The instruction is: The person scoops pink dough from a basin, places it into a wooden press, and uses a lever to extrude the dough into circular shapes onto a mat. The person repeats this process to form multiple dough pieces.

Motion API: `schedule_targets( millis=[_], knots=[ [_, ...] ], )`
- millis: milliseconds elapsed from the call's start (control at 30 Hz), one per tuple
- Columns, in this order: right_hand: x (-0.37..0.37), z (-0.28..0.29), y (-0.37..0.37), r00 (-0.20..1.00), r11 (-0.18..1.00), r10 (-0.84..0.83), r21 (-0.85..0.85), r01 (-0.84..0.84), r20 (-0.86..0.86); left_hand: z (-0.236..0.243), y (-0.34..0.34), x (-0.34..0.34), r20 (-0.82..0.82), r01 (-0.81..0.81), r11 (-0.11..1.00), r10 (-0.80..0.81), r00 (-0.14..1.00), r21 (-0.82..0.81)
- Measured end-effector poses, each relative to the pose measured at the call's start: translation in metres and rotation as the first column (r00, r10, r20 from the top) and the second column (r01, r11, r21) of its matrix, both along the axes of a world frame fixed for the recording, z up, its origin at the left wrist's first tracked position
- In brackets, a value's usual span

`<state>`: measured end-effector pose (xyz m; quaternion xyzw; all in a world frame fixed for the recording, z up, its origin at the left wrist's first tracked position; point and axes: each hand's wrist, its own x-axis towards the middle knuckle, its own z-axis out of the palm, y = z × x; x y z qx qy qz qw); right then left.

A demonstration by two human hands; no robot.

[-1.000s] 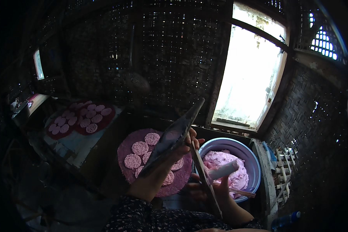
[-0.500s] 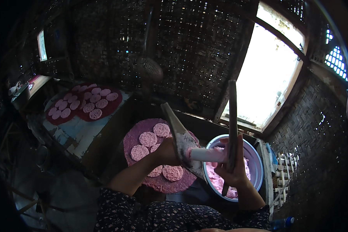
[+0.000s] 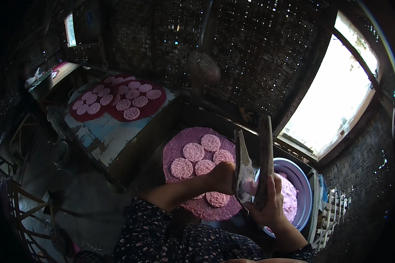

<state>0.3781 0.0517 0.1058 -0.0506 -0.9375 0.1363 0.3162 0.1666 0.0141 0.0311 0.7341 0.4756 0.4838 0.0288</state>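
At 10 o'clock, pink discs [image 3: 131, 113] are laid on red mats [image 3: 151, 105]; at 6, a purple mat [image 3: 175, 142] is part-blocked by the left hand [image 3: 224, 177] (fingers hidden, grip uncertain). At 4, a wooden press [image 3: 264, 166], clasped by the right hand [image 3: 271, 204], is apparently being squeezed; even force seems needed. The dough basin [image 3: 306, 188] is half-hidden.

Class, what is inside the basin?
A pink, doughy mass lies inside the basin. The right hand and its wooden board cover the left part; whatever lies behind cannot be seen.

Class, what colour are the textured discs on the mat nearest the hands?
The textured discs are light pink, best seen in the head view.
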Motion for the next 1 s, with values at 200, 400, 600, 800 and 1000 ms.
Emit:
schedule_targets(
  millis=[200, 400, 600, 800, 1000],
  knots=[
    [0.006, -0.009, 0.051, 0.957, 0.163, 0.273, -0.985, 0.058, 0.101, -0.005, 0.016, -0.013, 0.207, -0.057, 0.961, 0.116, 0.971, -0.269],
    [0.016, -0.03, 0.067, 0.829, -0.163, 0.558, -0.983, 0.079, -0.026, 0.067, 0.04, -0.069, 0.712, 0.817, 0.515, -0.673, 0.198, 0.26],
    [0.019, -0.003, 0.096, 0.741, -0.153, 0.67, -0.986, 0.073, -0.049, 0.08, 0.077, -0.079, 0.732, 0.631, 0.541, -0.678, -0.064, 0.556],
    [0.017, -0.014, 0.115, 0.872, -0.089, 0.455, -0.966, 0.245, 0.179, 0.012, 0.108, -0.082, 0.734, 0.516, 0.524, -0.451, -0.507, 0.678],
    [0.016, -0.028, 0.123, 0.873, -0.084, 0.376, -0.927, 0.366, 0.31, -0.044, 0.122, -0.084, 0.666, 0.361, 0.597, -0.433, -0.607, 0.717]
  ],
)
